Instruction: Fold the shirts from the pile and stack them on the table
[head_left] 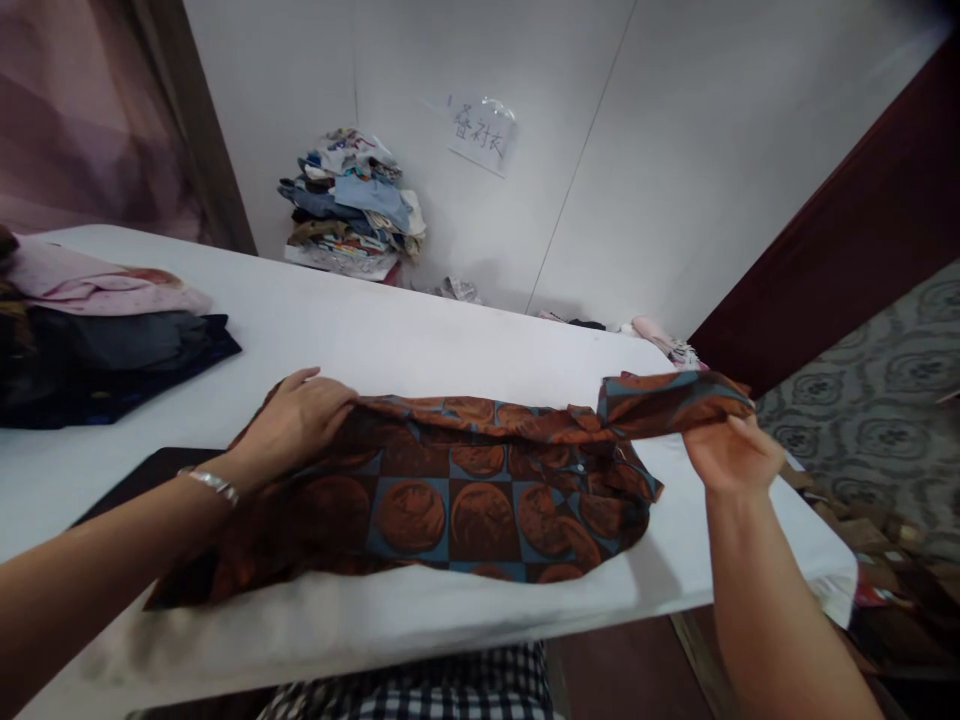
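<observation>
A brown shirt [480,505] with blue squares and large round motifs lies lengthwise on the white table, its far side folded over in a long strip. My left hand [304,410] is at the far left part of the shirt, fingers bent over the folded cloth and closed on it; its fingertips are partly hidden. Off to the right, my right hand [731,452] grips the end of the shirt's sleeve [667,400], thumb on top, and holds it stretched out past the collar. Small buttons show near the collar end.
On the white table [450,345], folded clothes [112,330] lie at the left, pink above dark. A tall pile of garments [352,205] stands against the wall, under a handwritten sign [484,135] to its right. Dark cloth [142,480] lies by my left forearm. Boxes [862,540] stand at right.
</observation>
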